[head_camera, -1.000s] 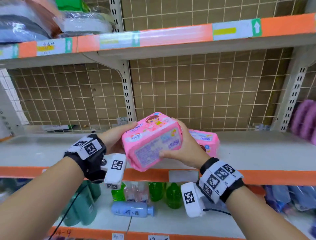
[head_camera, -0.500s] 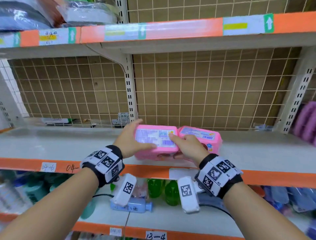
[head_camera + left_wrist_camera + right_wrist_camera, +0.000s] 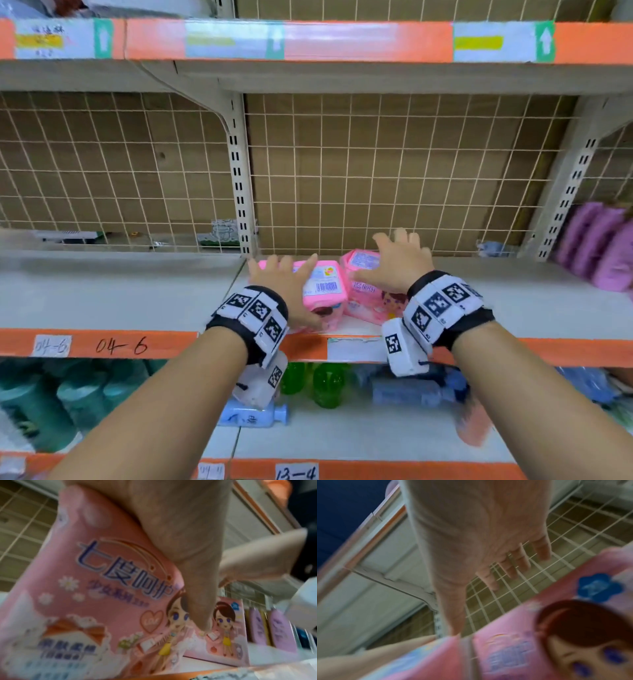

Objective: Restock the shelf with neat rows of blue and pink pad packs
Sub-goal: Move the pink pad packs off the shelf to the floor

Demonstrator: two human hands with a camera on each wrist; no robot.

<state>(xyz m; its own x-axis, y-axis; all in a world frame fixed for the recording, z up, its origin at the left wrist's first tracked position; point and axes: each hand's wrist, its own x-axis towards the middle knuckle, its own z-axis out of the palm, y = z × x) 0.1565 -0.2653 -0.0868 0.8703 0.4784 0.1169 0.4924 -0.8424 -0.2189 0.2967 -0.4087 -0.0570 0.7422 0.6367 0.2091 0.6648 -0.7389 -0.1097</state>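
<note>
**Two pink packs set down, row barely begun**

Two soft pink plastic-wrapped pad packs stand side by side at the front of the grey metal shelf (image 3: pixel 513 294), just right of the slotted cream upright post (image 3: pixel 239 192). The left pink pack (image 3: pixel 325 291) shows its barcode face upward; the right pink pack (image 3: pixel 370 298) touches it and shows its cartoon-girl print toward the front. The left hand (image 3: pixel 284 287) lies over the left pack with fingers spread and nearly straight on its top, thumb down the front face, pressing rather than gripping. The right hand (image 3: pixel 400 260) hovers with fingers spread above the right pack; whether it touches cannot be told, and the right wrist view shows the fingers clear of the wrap.

I judge the step in hand to be squaring up the freshly placed packs. No blue packs are in view. Next, both hands should probably nudge the pair straight and back toward the wire mesh back panel (image 3: pixel 394 164), then fetch more packs to extend the row rightward toward the purple packs (image 3: pixel 596 246).
</note>
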